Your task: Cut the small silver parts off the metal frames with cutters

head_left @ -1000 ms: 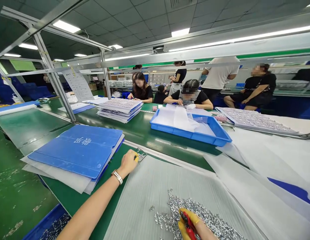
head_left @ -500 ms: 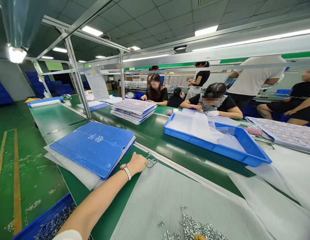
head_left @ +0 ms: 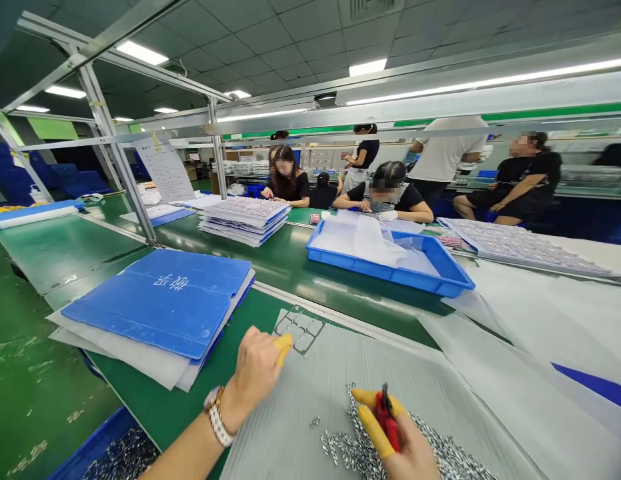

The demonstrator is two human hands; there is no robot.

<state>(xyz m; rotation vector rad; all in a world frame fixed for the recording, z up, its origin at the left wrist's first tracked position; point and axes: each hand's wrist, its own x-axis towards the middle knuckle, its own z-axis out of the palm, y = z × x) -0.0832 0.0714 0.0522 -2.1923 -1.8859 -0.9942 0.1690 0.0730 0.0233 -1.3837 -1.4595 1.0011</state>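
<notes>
My left hand point(head_left: 257, 367), in yellow finger cots and with a watch at the wrist, is closed on the near left edge of a thin dark metal frame point(head_left: 301, 331) with small parts inside it. The frame is over the far left corner of a grey sheet point(head_left: 300, 413). My right hand point(head_left: 395, 433), also in yellow finger cots, grips red-handled nippers point(head_left: 389, 421), their dark tip pointing up and away. Below and around that hand spreads a pile of small shiny metal pieces point(head_left: 447, 450) on the sheet. The nippers' jaws are too blurred to read.
A stack of blue folders and white sheets point(head_left: 160, 300) lies at left. Beyond the table's ridge stand a blue tray point(head_left: 390, 272) and stacked sheets point(head_left: 245, 223). A blue bin point(head_left: 110, 453) of dark metal frames is lower left. Several people sit or stand behind.
My right hand has come into fuller view over the pile with the nippers. My left hand has drawn nearer with the metal frame, which now shows larger. The view has turned right.
</notes>
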